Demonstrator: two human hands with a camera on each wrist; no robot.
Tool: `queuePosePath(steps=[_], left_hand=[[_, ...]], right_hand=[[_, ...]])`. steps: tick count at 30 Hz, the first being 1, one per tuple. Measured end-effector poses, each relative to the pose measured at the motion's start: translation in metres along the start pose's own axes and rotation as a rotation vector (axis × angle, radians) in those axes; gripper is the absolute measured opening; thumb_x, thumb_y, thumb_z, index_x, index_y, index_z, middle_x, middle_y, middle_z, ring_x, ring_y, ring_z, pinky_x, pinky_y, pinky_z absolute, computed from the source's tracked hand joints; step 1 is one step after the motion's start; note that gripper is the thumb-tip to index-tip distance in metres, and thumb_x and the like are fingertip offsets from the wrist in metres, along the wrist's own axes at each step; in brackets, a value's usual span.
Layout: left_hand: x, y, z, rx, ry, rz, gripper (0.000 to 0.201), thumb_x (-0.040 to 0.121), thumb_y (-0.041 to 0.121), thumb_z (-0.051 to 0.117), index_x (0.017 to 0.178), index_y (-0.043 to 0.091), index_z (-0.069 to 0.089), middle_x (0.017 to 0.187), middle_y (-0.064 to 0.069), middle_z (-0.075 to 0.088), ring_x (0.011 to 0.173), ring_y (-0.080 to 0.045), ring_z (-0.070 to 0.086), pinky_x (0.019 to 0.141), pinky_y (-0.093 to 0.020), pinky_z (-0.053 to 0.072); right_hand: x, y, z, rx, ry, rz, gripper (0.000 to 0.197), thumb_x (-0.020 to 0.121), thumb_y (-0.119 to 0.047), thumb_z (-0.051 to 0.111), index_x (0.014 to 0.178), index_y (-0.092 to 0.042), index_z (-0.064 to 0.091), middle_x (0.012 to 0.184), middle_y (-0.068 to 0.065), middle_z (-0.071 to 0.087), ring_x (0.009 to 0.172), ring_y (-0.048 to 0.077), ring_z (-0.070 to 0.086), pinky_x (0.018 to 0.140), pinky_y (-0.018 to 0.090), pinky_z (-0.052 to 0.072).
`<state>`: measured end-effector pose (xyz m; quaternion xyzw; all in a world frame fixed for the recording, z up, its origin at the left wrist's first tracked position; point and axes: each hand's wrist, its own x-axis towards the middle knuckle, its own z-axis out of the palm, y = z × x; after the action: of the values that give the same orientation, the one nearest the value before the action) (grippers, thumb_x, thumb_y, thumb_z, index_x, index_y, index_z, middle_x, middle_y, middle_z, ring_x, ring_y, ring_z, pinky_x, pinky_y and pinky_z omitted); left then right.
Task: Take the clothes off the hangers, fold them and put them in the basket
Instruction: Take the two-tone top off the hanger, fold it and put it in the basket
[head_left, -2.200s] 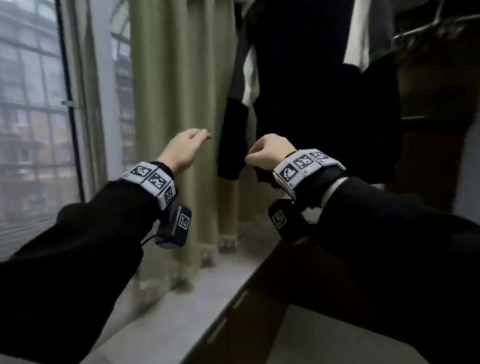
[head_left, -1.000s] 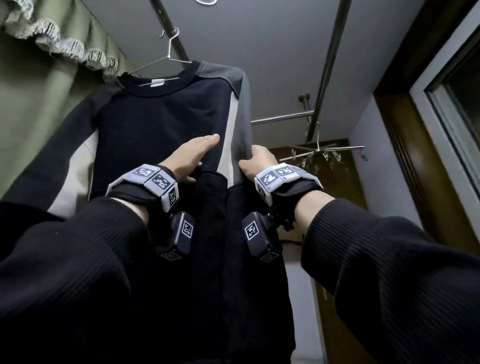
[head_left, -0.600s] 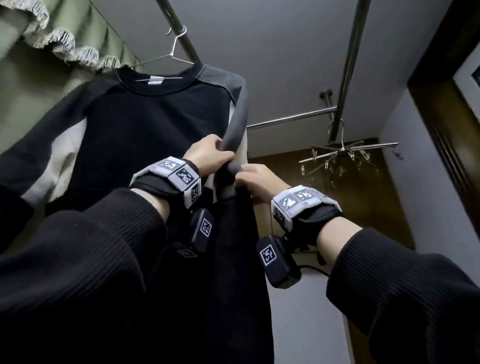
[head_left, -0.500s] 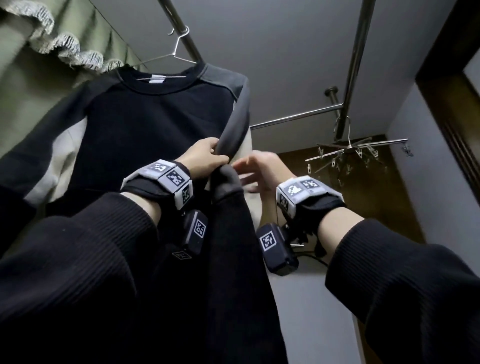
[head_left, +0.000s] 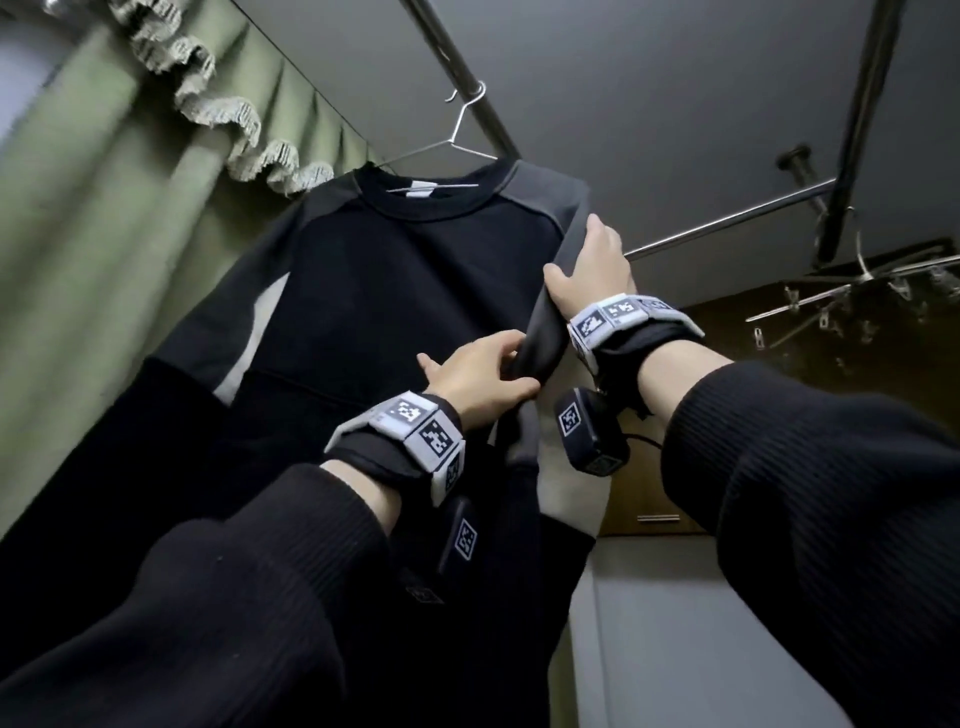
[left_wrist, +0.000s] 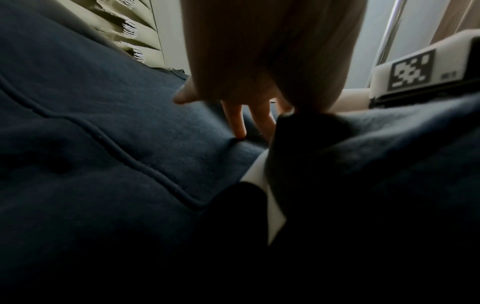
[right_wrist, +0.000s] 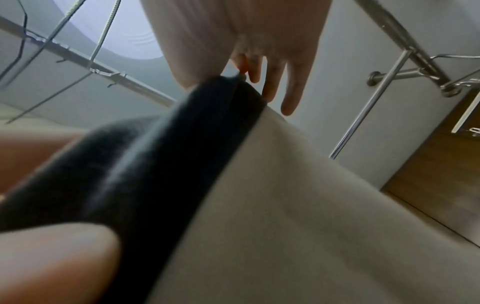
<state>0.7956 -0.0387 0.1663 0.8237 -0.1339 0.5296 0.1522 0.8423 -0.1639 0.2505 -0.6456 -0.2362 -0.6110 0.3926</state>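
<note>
A dark navy sweatshirt (head_left: 395, 291) with grey shoulders and white side panels hangs on a wire hanger (head_left: 457, 140) from a ceiling rod (head_left: 467, 78). My right hand (head_left: 592, 270) grips its right sleeve (head_left: 540, 343) high up, near the shoulder, thumb in front and fingers behind. Lower on the same sleeve, my left hand (head_left: 483, 374) holds the fabric with its fingers curled onto it. In the left wrist view my fingers (left_wrist: 239, 121) press into the navy cloth (left_wrist: 103, 164). The right wrist view shows my thumb (right_wrist: 52, 257) on the dark sleeve (right_wrist: 161, 154). No basket is in view.
A green curtain (head_left: 104, 260) hangs close on the left. A second rod (head_left: 862, 104) runs along the ceiling on the right, with a metal clip hanger (head_left: 857, 291) hanging from it. A wooden cabinet (head_left: 727, 415) stands behind my right arm.
My right hand, open beside the sleeve half a second ago, has moved up and closed on the sleeve near the shoulder. My left hand has stayed on the sleeve, now below the right.
</note>
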Motion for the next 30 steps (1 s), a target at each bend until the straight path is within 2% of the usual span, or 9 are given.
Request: queuePosePath(steps=[3,8,11,14,18,21,23,26,30], left_hand=[[-0.004,-0.013,0.001,0.077,0.016,0.019,0.009,0.08,0.031,0.058,0.087,0.031,0.053,0.096,0.009,0.062,0.107,-0.014,0.053,0.103,-0.074,-0.002],[-0.008,-0.031,-0.006,0.027,-0.042,0.02,0.02,0.077,0.031,0.06,0.097,0.026,0.059,0.098,0.01,0.065,0.105,-0.013,0.055,0.103,-0.068,0.017],[-0.008,-0.04,-0.012,0.014,-0.085,0.04,0.026,0.068,0.038,0.057,0.092,0.029,0.058,0.089,0.013,0.065,0.098,-0.013,0.059,0.1,-0.057,0.036],[-0.003,-0.048,-0.017,0.017,-0.119,0.032,0.028,0.066,0.038,0.056,0.092,0.031,0.06,0.087,0.012,0.066,0.093,-0.012,0.062,0.092,-0.043,0.048],[0.004,-0.058,-0.026,0.047,-0.122,0.071,0.026,0.069,0.034,0.059,0.095,0.028,0.062,0.095,0.007,0.067,0.095,-0.013,0.062,0.089,-0.032,0.049],[0.011,-0.063,-0.036,0.088,-0.111,0.084,0.03,0.077,0.028,0.065,0.105,0.022,0.065,0.098,0.006,0.064,0.097,-0.011,0.059,0.084,-0.018,0.044],[0.018,-0.07,-0.039,0.176,-0.051,0.076,0.056,0.064,0.052,0.064,0.116,0.029,0.062,0.113,0.005,0.062,0.113,-0.012,0.053,0.095,-0.028,0.045],[0.013,-0.07,-0.042,0.36,0.011,-0.179,0.089,0.054,0.068,0.066,0.135,0.044,0.038,0.15,0.0,0.023,0.143,-0.021,0.01,0.11,-0.065,0.018],[0.006,-0.065,-0.043,0.461,-0.069,-0.335,0.112,0.052,0.069,0.072,0.143,0.046,0.011,0.157,0.005,-0.013,0.144,-0.025,-0.02,0.106,-0.071,0.0]], right_hand=[[-0.001,-0.002,0.016,-0.047,0.064,-0.01,0.063,0.088,-0.017,0.053,0.145,-0.013,0.026,0.152,0.005,0.024,0.134,0.032,0.035,0.106,0.036,0.033],[0.018,-0.024,0.033,-0.095,0.125,-0.049,0.051,0.083,-0.005,0.046,0.133,-0.013,0.04,0.146,0.002,0.033,0.132,0.028,0.033,0.1,0.044,0.039],[0.032,-0.033,0.036,-0.113,0.126,-0.014,0.044,0.086,-0.005,0.04,0.13,-0.011,0.041,0.142,0.004,0.036,0.132,0.027,0.032,0.103,0.051,0.035],[0.038,-0.035,0.043,-0.152,0.017,0.006,0.049,0.093,-0.003,0.035,0.141,-0.009,0.03,0.155,0.001,0.02,0.136,0.03,0.031,0.107,0.04,0.028],[0.04,-0.037,0.05,0.021,0.038,0.094,0.034,0.091,-0.004,0.042,0.125,-0.004,0.041,0.148,0.005,0.027,0.111,0.038,0.056,0.091,0.038,0.041],[0.041,-0.036,0.039,0.008,0.015,0.075,0.037,0.093,-0.008,0.045,0.128,-0.001,0.042,0.141,0.014,0.034,0.117,0.03,0.055,0.092,0.034,0.042],[0.039,-0.034,0.032,0.031,-0.021,0.041,0.042,0.093,-0.011,0.043,0.133,0.001,0.04,0.14,0.019,0.036,0.125,0.026,0.047,0.096,0.035,0.04],[0.026,-0.03,0.031,0.025,-0.018,0.119,0.043,0.094,-0.008,0.041,0.136,0.001,0.033,0.138,0.02,0.042,0.124,0.032,0.049,0.097,0.036,0.04],[0.005,-0.013,0.036,0.169,-0.013,0.177,0.033,0.091,-0.003,0.038,0.124,-0.002,0.038,0.126,0.022,0.055,0.116,0.037,0.053,0.089,0.035,0.04]])
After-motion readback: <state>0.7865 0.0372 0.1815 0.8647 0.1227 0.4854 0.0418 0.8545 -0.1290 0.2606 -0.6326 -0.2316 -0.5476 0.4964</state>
